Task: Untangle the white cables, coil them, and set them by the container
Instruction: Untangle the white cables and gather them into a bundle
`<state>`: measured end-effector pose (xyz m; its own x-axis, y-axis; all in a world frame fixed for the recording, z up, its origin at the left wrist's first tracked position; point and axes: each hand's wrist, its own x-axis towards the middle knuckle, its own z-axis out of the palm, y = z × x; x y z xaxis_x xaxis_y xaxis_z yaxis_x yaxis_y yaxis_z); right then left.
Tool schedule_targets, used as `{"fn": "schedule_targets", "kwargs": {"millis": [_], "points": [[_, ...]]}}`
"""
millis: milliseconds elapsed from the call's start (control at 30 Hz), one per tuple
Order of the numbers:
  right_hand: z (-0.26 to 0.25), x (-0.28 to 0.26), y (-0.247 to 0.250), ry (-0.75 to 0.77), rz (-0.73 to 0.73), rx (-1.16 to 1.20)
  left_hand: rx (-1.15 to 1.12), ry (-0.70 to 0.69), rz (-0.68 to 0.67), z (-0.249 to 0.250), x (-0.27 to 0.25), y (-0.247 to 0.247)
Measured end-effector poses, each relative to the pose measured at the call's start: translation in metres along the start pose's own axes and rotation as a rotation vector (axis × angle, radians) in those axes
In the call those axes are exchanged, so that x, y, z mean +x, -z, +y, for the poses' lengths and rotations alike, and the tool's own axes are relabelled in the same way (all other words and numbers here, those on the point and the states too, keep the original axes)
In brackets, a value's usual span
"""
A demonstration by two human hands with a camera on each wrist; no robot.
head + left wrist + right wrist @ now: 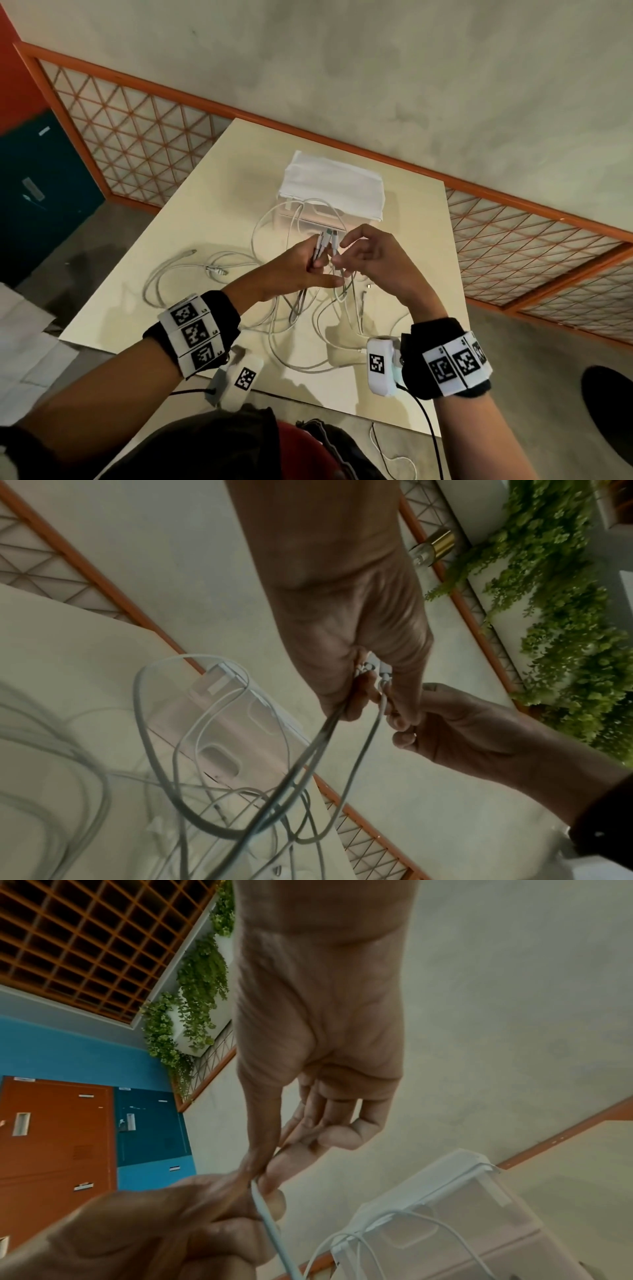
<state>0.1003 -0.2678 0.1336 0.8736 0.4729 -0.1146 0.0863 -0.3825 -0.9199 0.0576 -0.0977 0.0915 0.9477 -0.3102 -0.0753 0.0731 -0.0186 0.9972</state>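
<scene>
Left hand (301,263) gripping three white charging cables (291,308) just below their plugs, ends bunched to keep them sorted; right hand (370,260) pinching one strand beside it, probably teasing it free. Loops trailing over worktop (205,192) toward 6 o'clock of lidded clear container (332,192)

dim, soft, wide-angle warped edges

Head downward; wrists close, fingerward.
</scene>
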Motion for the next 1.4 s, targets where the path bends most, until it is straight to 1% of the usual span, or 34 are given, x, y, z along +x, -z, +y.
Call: {"fn": "schedule_targets", "kwargs": {"millis": [100,200,267,333,367,467,533,600,667,733,833,933,1000,1067,1100,1167,1200,1267,1300,1367,1400], "points": [[-0.001,-0.002,-0.003,-0.004,0.009,-0.017,0.036,-0.003,0.017,0.000,-0.003,-0.001],[0.001,-0.004,-0.005,0.005,0.006,-0.002,0.144,-0.004,0.056,0.004,-0.006,-0.003],[0.004,-0.006,-0.004,0.019,0.004,0.042,0.157,0.015,0.102,0.006,-0.006,-0.002],[0.010,-0.005,-0.003,0.021,-0.008,0.042,0.150,0.000,0.140,0.011,-0.008,-0.001],[0.013,-0.005,-0.004,0.014,-0.050,0.029,0.147,-0.012,0.160,0.015,-0.008,-0.002],[0.023,-0.006,-0.016,0.023,-0.261,0.005,0.154,-0.092,0.220,0.025,-0.010,-0.003],[0.032,-0.006,-0.023,0.020,-0.334,-0.051,0.126,-0.174,0.274,0.035,-0.009,-0.002],[0.046,-0.007,-0.022,0.011,-0.330,-0.119,0.026,-0.274,0.323,0.042,-0.009,0.003],[0.063,-0.007,-0.014,-0.008,-0.311,-0.145,-0.031,-0.341,0.361,0.047,-0.010,0.010],[0.079,-0.007,-0.003,-0.039,-0.316,-0.187,-0.052,-0.381,0.399,0.046,-0.011,0.011],[0.099,-0.006,0.008,-0.102,-0.337,-0.262,-0.119,-0.432,0.491,0.049,-0.012,0.011],[0.120,-0.011,0.018,-0.189,-0.313,-0.421,-0.215,-0.497,0.586,0.060,-0.014,0.019],[0.129,-0.018,0.020,-0.206,-0.269,-0.374,-0.211,-0.524,0.597,0.065,-0.014,0.028],[0.128,-0.020,0.019,-0.163,-0.193,-0.304,-0.106,-0.488,0.582,0.060,-0.013,0.031],[0.124,-0.019,0.018,-0.123,-0.147,-0.288,-0.005,-0.452,0.566,0.055,-0.013,0.029],[0.112,-0.014,0.017,0.011,-0.069,-0.263,0.226,-0.358,0.516,0.042,-0.013,0.022],[0.105,-0.011,0.018,0.077,-0.033,-0.258,0.306,-0.305,0.466,0.037,-0.013,0.017],[0.089,-0.006,0.020,0.161,0.020,-0.260,0.336,-0.185,0.322,0.031,-0.015,0.005],[0.079,-0.004,0.021,0.192,0.033,-0.276,0.351,-0.128,0.271,0.027,-0.015,-0.001],[0.063,-0.001,0.023,0.268,0.057,-0.356,0.408,-0.030,0.215,0.022,-0.015,-0.010],[0.057,0.000,0.023,0.303,0.073,-0.416,0.417,-0.004,0.191,0.020,-0.014,-0.013]]}}
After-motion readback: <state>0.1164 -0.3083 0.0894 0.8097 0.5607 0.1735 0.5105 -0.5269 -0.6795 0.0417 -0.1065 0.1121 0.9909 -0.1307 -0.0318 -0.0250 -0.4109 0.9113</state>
